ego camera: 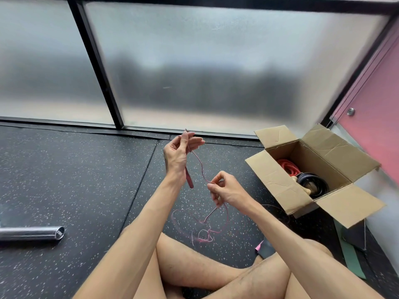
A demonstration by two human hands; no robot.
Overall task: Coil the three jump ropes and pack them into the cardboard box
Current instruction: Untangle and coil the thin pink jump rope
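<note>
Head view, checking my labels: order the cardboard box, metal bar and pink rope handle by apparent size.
1. cardboard box
2. metal bar, cut off by the frame edge
3. pink rope handle

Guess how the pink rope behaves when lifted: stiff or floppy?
Likely floppy: the pink rope sags kinked between left hand and right hand. Probably light: fingertip pinches hold it. Loops on the floor look apt to tangle.

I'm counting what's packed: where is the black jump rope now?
In the head view, the black jump rope lies coiled inside the cardboard box on the person's right, beside the red rope.
</note>
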